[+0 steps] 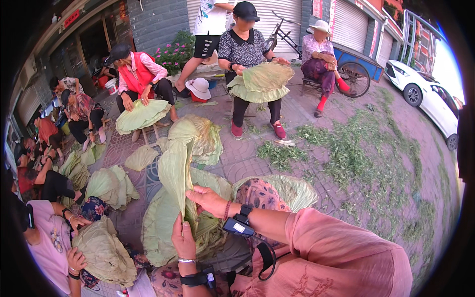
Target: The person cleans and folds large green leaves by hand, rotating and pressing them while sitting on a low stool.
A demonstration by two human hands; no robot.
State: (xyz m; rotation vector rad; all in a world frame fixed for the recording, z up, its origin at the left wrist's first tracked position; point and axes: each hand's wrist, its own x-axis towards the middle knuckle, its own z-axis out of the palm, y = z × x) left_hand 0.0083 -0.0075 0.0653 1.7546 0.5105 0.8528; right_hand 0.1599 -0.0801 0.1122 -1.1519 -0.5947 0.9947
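A large folded pale green leaf, apparently a lotus leaf (pixel 174 167), stands upright in front of me, held at its lower end. My left hand (pixel 184 239), with a silver bangle, grips that end from below. Just above and to the right, my right hand (pixel 209 200), wearing a beaded bracelet, pinches the leaf's right edge. Behind and below both hands, broad flat leaves (pixel 159 226) lie in a pile around my knees. Another leaf (pixel 297 191) spreads beyond my patterned right knee (pixel 259 195).
At the left a person in pink (pixel 50 237) handles a leaf stack (pixel 105 252). Across from me, people (pixel 243 48) sit with leaves on their laps. More leaf stacks (pixel 111 185) lie on the paving. Cut greenery (pixel 349 156) is strewn at the right, near a tricycle cart (pixel 356 59) and white car (pixel 426 85).
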